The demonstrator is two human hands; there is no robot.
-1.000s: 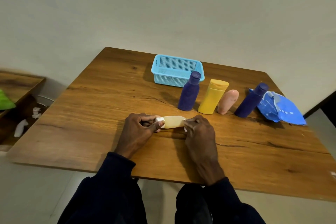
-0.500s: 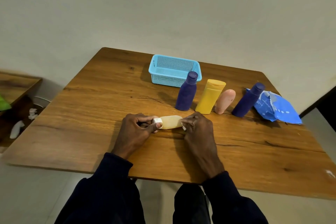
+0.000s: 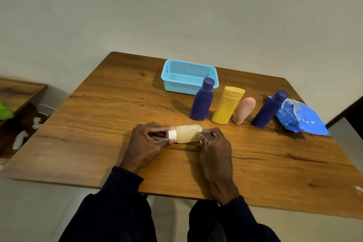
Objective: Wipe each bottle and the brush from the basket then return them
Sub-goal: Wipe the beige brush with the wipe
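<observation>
A small translucent amber bottle (image 3: 187, 134) with a white cap lies on its side on the wooden table (image 3: 98, 124). My left hand (image 3: 149, 141) grips its cap end. My right hand (image 3: 215, 145) presses a small white wipe against its base end. Behind them stand a dark blue bottle (image 3: 202, 102), a yellow bottle (image 3: 227, 105), a pink brush-like piece (image 3: 243, 111) and a second dark blue bottle (image 3: 269, 109), which leans. The light blue mesh basket (image 3: 170, 82) sits further back with nothing visible inside.
A crumpled blue wipes packet (image 3: 300, 119) lies at the right, next to the leaning blue bottle. A lower wooden shelf (image 3: 17, 92) with a green item stands off the table's left side. The table's near edge runs just above my sleeves.
Both hands stay on the amber bottle in nearly the same place. The view has shifted slightly; the bottles and basket have not moved on the table.
</observation>
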